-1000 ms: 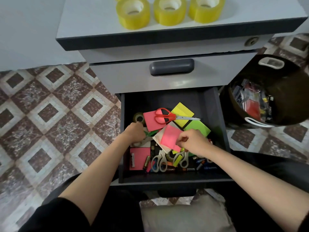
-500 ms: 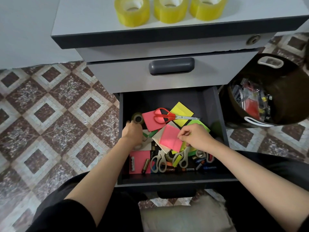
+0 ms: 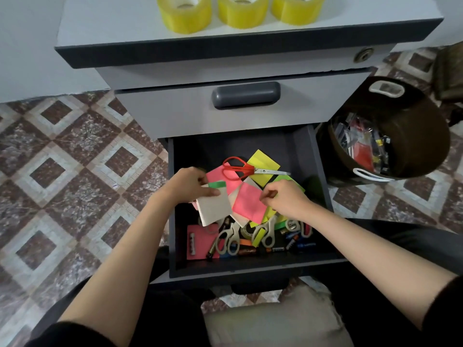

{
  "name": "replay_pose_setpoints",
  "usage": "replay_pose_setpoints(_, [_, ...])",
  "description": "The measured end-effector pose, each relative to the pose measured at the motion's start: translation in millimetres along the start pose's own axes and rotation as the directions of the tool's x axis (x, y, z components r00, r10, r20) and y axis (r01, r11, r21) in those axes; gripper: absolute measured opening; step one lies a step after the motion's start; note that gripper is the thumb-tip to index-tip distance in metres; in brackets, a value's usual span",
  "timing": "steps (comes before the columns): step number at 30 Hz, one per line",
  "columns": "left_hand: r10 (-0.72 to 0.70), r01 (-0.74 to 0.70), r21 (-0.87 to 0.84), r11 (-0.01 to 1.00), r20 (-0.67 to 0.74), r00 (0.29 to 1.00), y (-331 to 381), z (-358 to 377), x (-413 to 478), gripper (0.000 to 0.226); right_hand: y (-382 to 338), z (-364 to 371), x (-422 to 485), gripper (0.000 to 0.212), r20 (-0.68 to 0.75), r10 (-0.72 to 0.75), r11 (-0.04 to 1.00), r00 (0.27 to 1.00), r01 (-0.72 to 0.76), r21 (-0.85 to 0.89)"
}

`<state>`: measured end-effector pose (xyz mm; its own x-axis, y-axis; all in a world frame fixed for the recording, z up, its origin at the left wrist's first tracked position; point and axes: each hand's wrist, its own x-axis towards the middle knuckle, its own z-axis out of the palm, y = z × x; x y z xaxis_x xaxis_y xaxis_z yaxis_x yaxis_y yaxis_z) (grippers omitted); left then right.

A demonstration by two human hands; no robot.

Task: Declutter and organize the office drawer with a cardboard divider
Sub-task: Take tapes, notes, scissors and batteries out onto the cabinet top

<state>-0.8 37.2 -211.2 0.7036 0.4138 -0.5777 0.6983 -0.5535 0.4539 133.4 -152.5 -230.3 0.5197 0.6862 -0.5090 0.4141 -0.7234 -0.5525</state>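
The open dark grey drawer (image 3: 171,196) stands pulled out of the grey cabinet toward the person, its long axis running front to back. Half a second ago the left hand (image 3: 190,182) lay low at the drawer's back left beside a small tape roll, with nothing showing in it. Now its grip is closed on a pale cardboard-coloured pad with a green strip (image 3: 215,209), thumb on top, held above the clutter by the left wall. The pad's long axis runs nearly front to back. Its green end points at the drawer's back, and its near end leans slightly right.

The right hand (image 3: 285,196) stays mid-drawer, its grip pinching the right edge of a pink square sticky note (image 3: 250,204). Behind it, red-handled scissors (image 3: 239,167) lie across pink and yellow notes with the blades pointing right. Grey-handled scissors (image 3: 230,240), pens and batteries crowd the front edge.

Three yellow tape rolls (image 3: 185,15) stand on the cabinet's top surface. A dark round basket (image 3: 416,116) sits on the floor at right.
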Motion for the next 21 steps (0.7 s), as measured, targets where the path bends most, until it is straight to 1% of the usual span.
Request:
replay_pose_setpoints(2, [0.017,-0.017,0.045,0.999,-0.003,1.000,-0.4,0.1,-1.5,0.030,-4.9,1.4,7.2,0.014,-0.037,-0.001,1.000,0.999,0.000,-0.021])
replay_pose_setpoints(5, [0.042,-0.041,0.074,0.996,-0.008,0.999,-4.0,-3.6,-4.7,0.032,-15.6,6.7,21.5,0.023,-0.063,-0.079,0.992,0.995,0.072,-0.107])
replay_pose_setpoints(7, [0.063,-0.060,0.090,0.994,-0.033,0.997,-4.5,-5.8,-5.6,0.033,-21.4,16.1,30.2,0.037,-0.010,-0.128,0.970,0.992,0.124,-0.211])
replay_pose_setpoints(8, [0.074,-0.069,0.090,0.994,-0.053,0.996,-3.8,-6.8,-5.7,0.031,-23.2,22.6,34.1,0.043,0.026,-0.127,0.957,0.992,0.130,-0.261])
replay_pose_setpoints(11, [0.079,-0.072,0.072,0.995,-0.107,0.991,-0.1,-8.8,-3.9,0.027,-26.3,38.4,42.8,0.048,0.090,-0.086,0.928,0.992,0.113,-0.356])
replay_pose_setpoints(15, [0.046,-0.036,0.079,0.996,-0.126,0.991,-1.1,-10.0,-1.2,0.032,-30.4,36.6,53.1,0.040,0.058,-0.056,0.922,0.997,0.074,-0.381])
replay_pose_setpoints(17, [0.034,-0.023,0.100,0.995,-0.105,0.994,-2.4,-8.5,-1.1,0.035,-28.7,32.2,56.2,0.042,0.051,-0.014,0.909,0.999,0.034,-0.416])
replay_pose_setpoints(19, [0.026,-0.016,0.108,0.994,-0.089,0.996,-2.8,-7.4,-1.7,0.036,-25.9,28.3,56.6,0.045,0.059,0.012,0.926,0.998,0.011,-0.377])
replay_pose_setpoints(21, [0.022,-0.013,0.103,0.995,-0.090,0.996,-3.0,-7.4,-1.0,0.036,-22.8,25.7,56.5,0.045,0.068,0.008,0.944,0.998,0.015,-0.330])
